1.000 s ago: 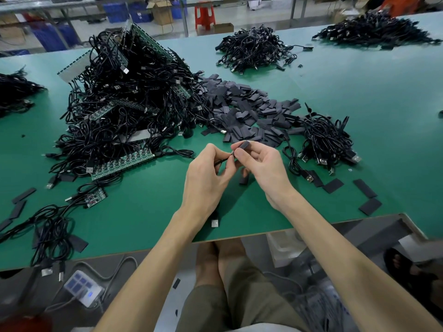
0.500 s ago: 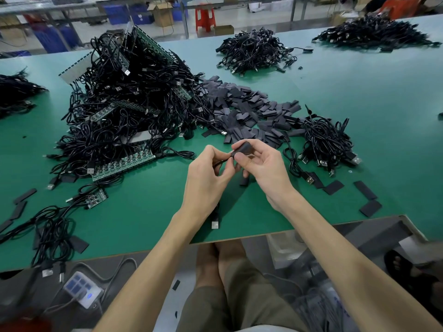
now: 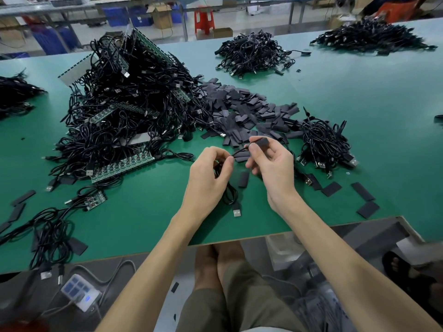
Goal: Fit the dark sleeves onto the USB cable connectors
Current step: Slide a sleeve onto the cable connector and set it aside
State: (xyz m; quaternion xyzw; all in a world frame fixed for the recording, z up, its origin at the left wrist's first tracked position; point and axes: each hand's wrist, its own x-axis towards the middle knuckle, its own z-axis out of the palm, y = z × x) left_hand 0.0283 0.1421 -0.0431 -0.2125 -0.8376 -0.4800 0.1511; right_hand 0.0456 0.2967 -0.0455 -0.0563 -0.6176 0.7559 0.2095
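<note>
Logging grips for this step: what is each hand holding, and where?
The left hand pinches the black cable just short of its end; the right hand pinches the dark sleeve at its cable-side end.

The left hand (image 3: 206, 177) hides part of the cable (image 3: 232, 198).

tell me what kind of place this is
Most likely an electronics assembly workshop or factory floor. A long green workbench carries heaps of black USB cables, a pile of dark sleeves and green circuit boards, and blue crates and cardboard boxes stand on the floor behind.
</note>
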